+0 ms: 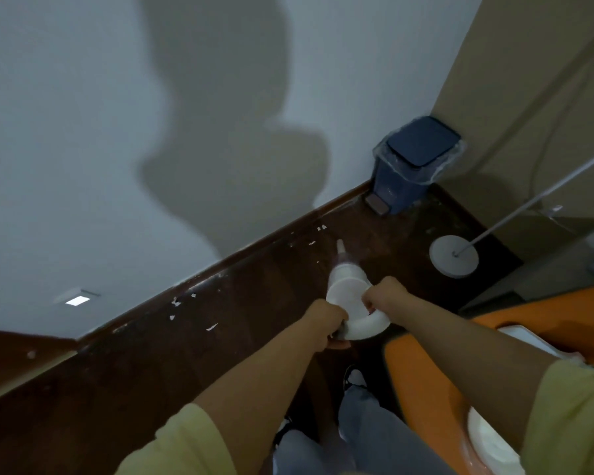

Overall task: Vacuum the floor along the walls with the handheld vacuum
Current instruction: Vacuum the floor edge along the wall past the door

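Bare floor strip [254, 303] beside baseboard, bin [408, 166] blocking corner, lamp base [453, 257] right

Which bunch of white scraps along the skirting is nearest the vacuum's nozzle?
The scraps just left of the nozzle; the other bunch lies further back.

Two hands are showing: the left hand [326, 323] and the right hand [383, 296], both gripping one handheld vacuum [352, 303]. One blue pedal bin [412, 162] is standing in the corner. One round lamp base [453, 256] is sitting on the floor [186, 354], carrying one thin pole [528, 207]. White paper scraps [175, 303] are lying along the wall [83, 132]; roughly eight are showing, though blur is making the count uncertain. One small wall light [78, 299] is glowing. One shoe [354, 377] is peeking out below.
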Demonstrator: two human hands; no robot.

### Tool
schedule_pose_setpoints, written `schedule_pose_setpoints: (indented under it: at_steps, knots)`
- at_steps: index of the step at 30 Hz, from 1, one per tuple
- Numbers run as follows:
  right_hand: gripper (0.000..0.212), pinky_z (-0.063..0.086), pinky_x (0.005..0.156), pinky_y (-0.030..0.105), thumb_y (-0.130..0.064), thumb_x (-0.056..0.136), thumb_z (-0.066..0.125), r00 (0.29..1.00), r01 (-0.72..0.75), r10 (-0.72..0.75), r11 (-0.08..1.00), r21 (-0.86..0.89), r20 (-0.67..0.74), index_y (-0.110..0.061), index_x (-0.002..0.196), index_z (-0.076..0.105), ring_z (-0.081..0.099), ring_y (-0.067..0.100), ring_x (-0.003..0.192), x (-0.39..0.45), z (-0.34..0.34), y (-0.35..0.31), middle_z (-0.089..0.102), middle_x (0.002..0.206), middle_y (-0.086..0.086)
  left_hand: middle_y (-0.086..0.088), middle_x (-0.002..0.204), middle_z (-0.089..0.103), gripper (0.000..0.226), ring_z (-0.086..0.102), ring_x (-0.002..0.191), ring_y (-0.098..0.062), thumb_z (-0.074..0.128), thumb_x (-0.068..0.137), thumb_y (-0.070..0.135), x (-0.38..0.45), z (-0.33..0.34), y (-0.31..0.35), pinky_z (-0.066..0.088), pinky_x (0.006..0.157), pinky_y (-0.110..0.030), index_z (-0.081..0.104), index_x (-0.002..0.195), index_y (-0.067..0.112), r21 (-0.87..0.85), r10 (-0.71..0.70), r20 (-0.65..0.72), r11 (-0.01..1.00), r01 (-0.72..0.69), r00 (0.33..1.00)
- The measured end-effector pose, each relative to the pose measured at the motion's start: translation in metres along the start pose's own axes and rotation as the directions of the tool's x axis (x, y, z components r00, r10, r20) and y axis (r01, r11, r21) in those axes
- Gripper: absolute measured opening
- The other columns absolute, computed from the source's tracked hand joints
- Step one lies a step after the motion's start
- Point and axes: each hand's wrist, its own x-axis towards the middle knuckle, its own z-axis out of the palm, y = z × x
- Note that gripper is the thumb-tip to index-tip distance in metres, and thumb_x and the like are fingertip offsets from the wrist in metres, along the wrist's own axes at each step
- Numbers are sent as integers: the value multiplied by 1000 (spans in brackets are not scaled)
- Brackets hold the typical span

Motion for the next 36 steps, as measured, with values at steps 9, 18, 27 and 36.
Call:
schedule_pose_setpoints:
  at_steps: [9,18,27,36]
  knots:
    - [43,47,76,34,-5,87,58,998,56,-56,998,2,5,1,128,46,58,31,107,31,-31,-4,55,106,17,-21,139,37,46,50,121,-38,46,97,7,29,32,22,48,33,-23,31,141,5,13,-11,-133,1000,13,991]
    - [47,49,86,37,-5,87,58,999,45,-43,998,52,-32,1,132,47,56,34,114,56,-50,-23,55,125,21,-21,137,40,47,50,121,-35,47,96,10,56,30,57,52,52,-27,33,141,5,42,26,-121,999,-21,992]
    - [42,48,87,35,-7,89,59,992,59,-57,998,9,-111,-3,130,46,56,30,114,79,-60,-60,55,125,18,-15,117,45,41,56,89,-26,46,97,6,82,20,81,49,48,-25,36,137,6,123,56,-43,991,-50,998]
    - [41,47,78,31,-7,89,58,997,-5,6,1000,17,-81,-1,128,48,58,29,108,77,-42,-69,58,118,17,-12,92,46,43,52,74,-22,48,96,5,79,-10,88,50,43,-23,37,137,1,188,31,-26,982,-25,999]
